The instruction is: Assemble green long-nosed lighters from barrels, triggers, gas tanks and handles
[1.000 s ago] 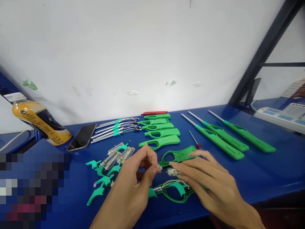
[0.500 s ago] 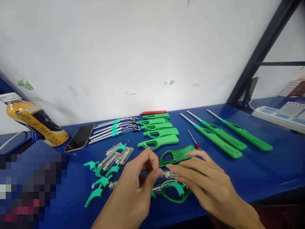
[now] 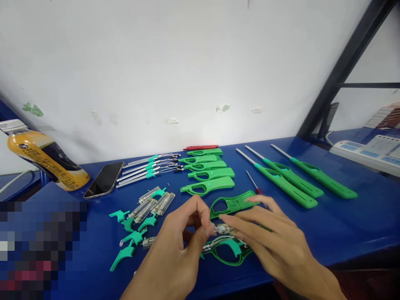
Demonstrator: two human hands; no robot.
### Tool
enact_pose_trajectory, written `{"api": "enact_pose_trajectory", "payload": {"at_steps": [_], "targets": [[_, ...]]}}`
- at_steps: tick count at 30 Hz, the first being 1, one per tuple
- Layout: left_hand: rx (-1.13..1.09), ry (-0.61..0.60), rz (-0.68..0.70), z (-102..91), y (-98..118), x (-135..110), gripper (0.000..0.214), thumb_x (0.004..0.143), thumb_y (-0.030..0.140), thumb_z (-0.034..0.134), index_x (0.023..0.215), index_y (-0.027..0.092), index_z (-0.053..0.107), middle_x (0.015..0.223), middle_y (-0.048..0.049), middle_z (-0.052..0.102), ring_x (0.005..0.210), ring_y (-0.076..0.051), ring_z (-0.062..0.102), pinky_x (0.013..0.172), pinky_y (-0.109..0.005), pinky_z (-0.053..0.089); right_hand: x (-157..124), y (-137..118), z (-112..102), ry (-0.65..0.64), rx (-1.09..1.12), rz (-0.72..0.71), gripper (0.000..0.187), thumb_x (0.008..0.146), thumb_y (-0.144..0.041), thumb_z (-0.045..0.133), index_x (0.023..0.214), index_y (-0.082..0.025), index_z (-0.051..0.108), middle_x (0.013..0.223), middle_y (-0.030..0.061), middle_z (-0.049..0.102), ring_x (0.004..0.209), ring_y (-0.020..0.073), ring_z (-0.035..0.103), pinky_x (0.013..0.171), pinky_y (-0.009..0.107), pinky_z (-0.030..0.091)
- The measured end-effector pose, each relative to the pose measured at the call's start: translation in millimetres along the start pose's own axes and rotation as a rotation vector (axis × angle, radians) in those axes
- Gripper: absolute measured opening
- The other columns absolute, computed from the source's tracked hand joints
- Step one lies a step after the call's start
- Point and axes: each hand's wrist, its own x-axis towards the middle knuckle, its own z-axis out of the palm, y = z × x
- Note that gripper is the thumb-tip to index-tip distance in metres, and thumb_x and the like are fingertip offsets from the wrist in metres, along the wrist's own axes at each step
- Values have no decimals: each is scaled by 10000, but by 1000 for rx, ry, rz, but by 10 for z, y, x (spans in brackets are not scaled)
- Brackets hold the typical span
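Observation:
My right hand [image 3: 268, 239] grips a clear lighter gas tank [image 3: 225, 228] near its valve end, with most of the tank hidden under the fingers. My left hand [image 3: 181, 241] is closed in a pinch at the tank's left tip; the small piece between thumb and forefinger is too covered to make out. Just below lies a green lighter handle half [image 3: 229, 263] with a teal trigger [image 3: 235, 247], white wires and a metal tube in it. Behind the fingertips rests another empty green handle half [image 3: 236, 203], its inside facing up.
Several teal triggers [image 3: 123, 256] and clear tanks [image 3: 145, 210] lie at left. Farther back are metal tubes with wires [image 3: 140, 170] and green handle halves [image 3: 215, 173]. Assembled lighters [image 3: 287, 183], a screwdriver [image 3: 252, 181], a phone [image 3: 104, 179] and a leaning bottle [image 3: 46, 156] surround them.
My left pinch has shifted very slightly right and down at the tank's tip. My right hand stays almost where it was, and the laid-out parts have not moved.

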Motion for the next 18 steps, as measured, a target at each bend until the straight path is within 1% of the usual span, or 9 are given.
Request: {"api": "enact_pose_trajectory", "payload": {"at_steps": [4,7,9,12,16,18], "targets": [[-13,1,12,26,-4,-18,279,1065,386,509,827,251,456,780,43,467,712,-148,432,619,-269,335,-5,1,8,-13,-34,-13,397,1051,-52,545,1379,-226,685,1011,30,768,892,150,732,1080,424,436],[15,30,51,59,-33,-25,341,1090,416,443,795,248,415,759,42,414,681,-152,362,595,-285,300,-6,-7,10,-23,-45,-22,423,1035,-26,552,1390,-211,687,981,28,755,861,140,710,1050,406,426],[50,32,47,80,-47,-27,391,1102,452,408,771,247,375,746,43,374,659,-153,310,577,-296,276,-11,-11,10,-24,-42,-34,442,1028,-11,552,1408,-202,675,973,28,746,852,135,691,1037,398,414],[67,28,14,102,-52,-37,430,1096,481,422,748,248,324,735,45,348,635,-149,276,556,-302,259,-26,-13,11,-29,-44,-35,493,1018,25,515,1434,-202,652,975,26,742,860,135,669,1017,400,397],[24,48,4,132,-70,-44,456,1079,485,451,737,251,262,724,45,344,615,-141,281,530,-290,268,-41,-13,15,-58,-90,-50,607,962,90,445,1447,-218,640,997,21,754,847,145,655,951,397,388],[22,45,10,148,-97,-29,483,1076,525,441,735,252,235,705,48,323,602,-136,273,506,-274,263,-38,-13,15,-65,-118,-62,624,943,96,436,1446,-213,640,1012,21,769,836,148,661,921,394,387]]}}
